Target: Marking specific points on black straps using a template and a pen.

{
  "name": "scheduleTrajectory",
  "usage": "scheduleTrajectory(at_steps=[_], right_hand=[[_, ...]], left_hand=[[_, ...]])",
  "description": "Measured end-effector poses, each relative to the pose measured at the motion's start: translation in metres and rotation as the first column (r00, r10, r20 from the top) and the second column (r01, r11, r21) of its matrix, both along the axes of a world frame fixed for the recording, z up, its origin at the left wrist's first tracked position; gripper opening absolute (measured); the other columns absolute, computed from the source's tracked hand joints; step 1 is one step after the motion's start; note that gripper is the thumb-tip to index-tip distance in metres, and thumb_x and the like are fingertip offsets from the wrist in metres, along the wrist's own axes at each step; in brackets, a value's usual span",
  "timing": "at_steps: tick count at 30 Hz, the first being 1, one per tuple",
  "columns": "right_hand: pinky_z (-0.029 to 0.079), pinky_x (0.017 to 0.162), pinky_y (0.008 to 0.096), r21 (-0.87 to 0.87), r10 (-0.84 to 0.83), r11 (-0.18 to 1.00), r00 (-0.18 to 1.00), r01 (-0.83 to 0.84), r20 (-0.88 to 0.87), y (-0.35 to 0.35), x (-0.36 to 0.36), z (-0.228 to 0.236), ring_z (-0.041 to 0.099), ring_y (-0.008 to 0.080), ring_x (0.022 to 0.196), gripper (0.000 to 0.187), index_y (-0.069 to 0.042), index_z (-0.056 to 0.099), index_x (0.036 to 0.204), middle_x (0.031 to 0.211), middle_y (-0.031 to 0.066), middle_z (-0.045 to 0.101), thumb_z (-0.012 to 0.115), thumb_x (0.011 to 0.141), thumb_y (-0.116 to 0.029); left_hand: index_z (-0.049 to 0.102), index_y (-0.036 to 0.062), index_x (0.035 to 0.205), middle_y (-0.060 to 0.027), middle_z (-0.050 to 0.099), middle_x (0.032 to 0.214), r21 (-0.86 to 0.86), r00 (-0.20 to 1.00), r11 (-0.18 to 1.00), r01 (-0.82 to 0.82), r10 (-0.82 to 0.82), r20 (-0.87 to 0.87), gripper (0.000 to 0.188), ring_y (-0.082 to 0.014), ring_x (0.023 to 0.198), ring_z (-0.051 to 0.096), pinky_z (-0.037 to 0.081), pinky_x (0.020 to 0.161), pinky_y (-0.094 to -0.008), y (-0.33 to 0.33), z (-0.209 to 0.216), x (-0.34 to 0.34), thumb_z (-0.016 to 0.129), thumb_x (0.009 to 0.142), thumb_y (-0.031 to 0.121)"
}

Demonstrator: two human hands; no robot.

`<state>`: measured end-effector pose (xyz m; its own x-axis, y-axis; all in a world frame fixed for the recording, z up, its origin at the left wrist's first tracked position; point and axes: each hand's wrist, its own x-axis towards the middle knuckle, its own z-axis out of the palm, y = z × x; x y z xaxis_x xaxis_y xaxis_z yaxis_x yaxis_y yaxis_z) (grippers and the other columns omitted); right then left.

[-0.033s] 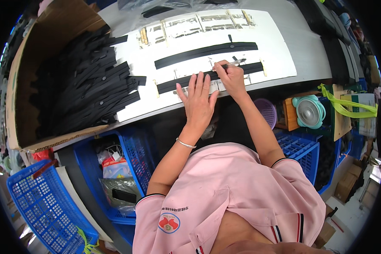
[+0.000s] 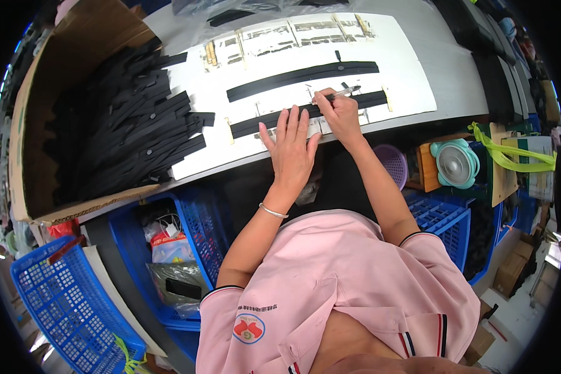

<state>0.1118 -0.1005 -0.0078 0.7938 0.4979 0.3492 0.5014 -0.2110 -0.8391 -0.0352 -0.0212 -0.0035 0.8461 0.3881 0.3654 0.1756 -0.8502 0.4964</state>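
Note:
My left hand lies flat with fingers spread, its fingertips pressing on a long black zipper near the front edge of a white board. Pinched in my right hand is a pen, slanting up to the right. Its tip end is down by the same zipper, partly hidden by my fingers. Pencil-like marks and small tape pieces show on the board around this strip. Farther back lies a second black zipper, roughly parallel, with a small pull tab sticking out from its far edge.
At the left a cardboard box lies on its side, black zippers spilling onto the board. Below the table stand blue baskets, a purple basket and a small turquoise fan. Clear plastic bags lie at the back.

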Motion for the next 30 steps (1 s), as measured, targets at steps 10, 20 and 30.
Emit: scheduleTrajectory(at_steps=[10,20,30], right_hand=[[0.046,0.056,0.0258,0.013,0.103,0.995,0.987,-0.102,-0.125,-0.010,0.001,0.007,0.057,0.0057,0.062,0.024,0.003,0.071,0.082,0.068,0.0071,0.068,0.065,0.097,-0.014],[0.045,0.052,0.0330,0.037,0.087,0.995,0.996,-0.087,0.002,-0.013,0.002,0.009,0.061,0.0218,0.051,0.024,0.001,0.069,0.075,0.063,0.0146,0.062,0.067,0.090,-0.018],[0.045,0.057,0.0238,0.179,-0.100,0.973,0.965,0.146,-0.241,-0.083,0.066,0.012,0.056,0.0064,0.061,0.028,0.001,0.071,0.081,0.069,0.0028,0.066,0.063,0.098,-0.019]], left_hand=[[0.059,0.0075,0.141,-0.0115,0.054,0.148,0.069,1.000,0.997,-0.020,0.021,-0.015,0.051,-0.0294,0.141,0.044,0.010,0.119,-0.0612,0.000,-0.006,0.000,0.069,0.096,0.029],[0.059,0.0071,0.140,-0.0108,0.052,0.149,0.117,1.000,0.993,-0.025,0.026,-0.004,0.051,-0.0297,0.141,0.044,0.015,0.117,-0.0659,-0.002,-0.009,0.004,0.068,0.096,0.030],[0.055,0.0087,0.144,-0.0109,0.051,0.151,0.157,0.999,0.988,-0.013,0.019,-0.035,0.052,-0.0302,0.142,0.043,0.013,0.118,-0.0656,-0.003,-0.012,0.003,0.066,0.098,0.031]])
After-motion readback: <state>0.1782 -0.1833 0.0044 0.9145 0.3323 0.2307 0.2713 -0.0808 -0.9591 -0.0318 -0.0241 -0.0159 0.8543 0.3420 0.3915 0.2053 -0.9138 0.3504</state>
